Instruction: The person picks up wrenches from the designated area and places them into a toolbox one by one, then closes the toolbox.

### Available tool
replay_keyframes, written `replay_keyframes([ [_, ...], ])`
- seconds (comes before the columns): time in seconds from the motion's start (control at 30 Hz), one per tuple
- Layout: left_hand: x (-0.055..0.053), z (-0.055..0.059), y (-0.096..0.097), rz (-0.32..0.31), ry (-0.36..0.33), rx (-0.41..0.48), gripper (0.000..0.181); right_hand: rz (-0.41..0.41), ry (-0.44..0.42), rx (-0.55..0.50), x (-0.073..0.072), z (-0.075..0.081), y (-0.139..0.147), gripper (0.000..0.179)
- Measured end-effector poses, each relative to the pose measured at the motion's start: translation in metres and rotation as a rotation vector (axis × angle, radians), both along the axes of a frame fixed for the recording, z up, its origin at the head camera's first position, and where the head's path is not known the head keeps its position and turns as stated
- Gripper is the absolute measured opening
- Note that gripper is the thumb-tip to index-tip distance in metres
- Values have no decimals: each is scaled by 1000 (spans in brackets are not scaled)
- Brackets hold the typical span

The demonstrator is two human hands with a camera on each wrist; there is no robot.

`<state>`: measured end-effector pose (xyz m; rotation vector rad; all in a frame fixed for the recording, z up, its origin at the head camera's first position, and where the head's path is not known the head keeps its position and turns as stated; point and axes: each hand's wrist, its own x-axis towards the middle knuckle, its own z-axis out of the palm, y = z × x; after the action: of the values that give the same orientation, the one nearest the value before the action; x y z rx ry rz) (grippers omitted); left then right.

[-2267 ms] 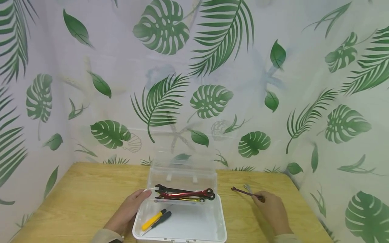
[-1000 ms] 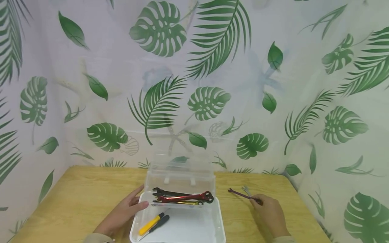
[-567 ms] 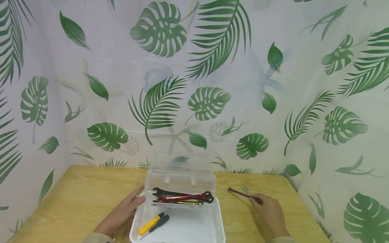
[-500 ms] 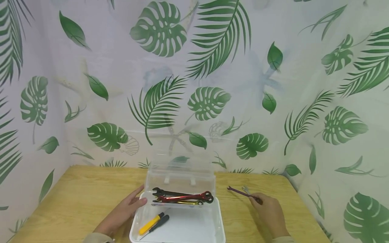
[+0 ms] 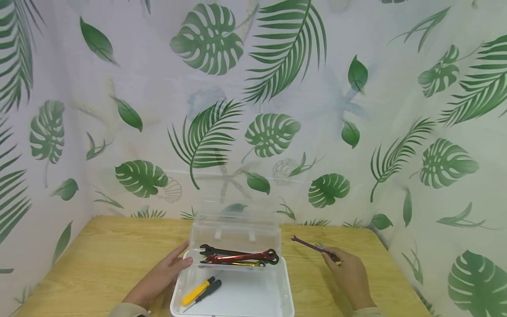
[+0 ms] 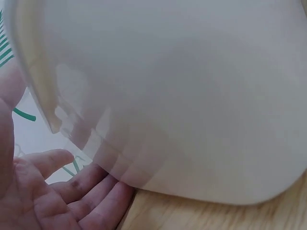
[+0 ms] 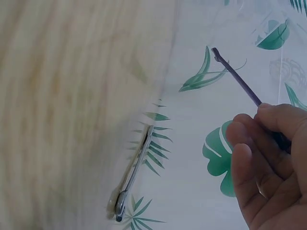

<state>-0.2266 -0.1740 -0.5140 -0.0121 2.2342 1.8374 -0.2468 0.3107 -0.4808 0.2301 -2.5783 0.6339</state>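
Note:
My right hand [image 5: 348, 270] pinches a purple wrench [image 5: 306, 244] between thumb and fingers, its free end pointing up and left, above the table right of the box. In the right wrist view the purple wrench [image 7: 237, 79] is clear of the table, and a silver wrench [image 7: 134, 175] lies below it. My left hand [image 5: 160, 277] touches the left side of the white plastic box [image 5: 290, 290], fingers extended along the outer wall, thumb near the rim. The left wrist view has the fingers against the translucent box wall [image 6: 192, 120].
The box's clear lid [image 5: 237, 215] stands open at the back. A tray holds black, red [image 5: 245, 256] and gold wrenches. Two screwdrivers, one yellow-handled [image 5: 196, 292] and one black-handled [image 5: 210, 289], lie inside the box. A leaf-patterned sheet hangs behind the wooden table [image 5: 134, 242].
The purple wrench has risen off the table in my right hand, its end shifting up and left. My left thumb has moved off the tray's end, and the left fingers have spread along the box.

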Motion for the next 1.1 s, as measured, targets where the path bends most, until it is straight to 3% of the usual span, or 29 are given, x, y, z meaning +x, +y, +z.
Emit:
replay_keyframes([
  [0.13, 0, 0, 2, -18, -5, 11, 80, -5, 3, -17, 2, 0, 0, 14],
  [0.27, 1, 0, 4, 2, -25, 17, 82, 1, 17, -28, 3, 0, -1, 15],
  [0.6, -2, 0, 6, 27, 14, 18, 77, 38, 168, -81, 3, 7, -5, 13],
  [0.93, -1, 0, 4, 30, 7, 17, 80, 57, 186, -151, 4, 16, -11, 14],
  [1.1, 0, 1, 5, 34, 6, 3, 82, 65, 285, -165, 4, 16, -12, 17],
])
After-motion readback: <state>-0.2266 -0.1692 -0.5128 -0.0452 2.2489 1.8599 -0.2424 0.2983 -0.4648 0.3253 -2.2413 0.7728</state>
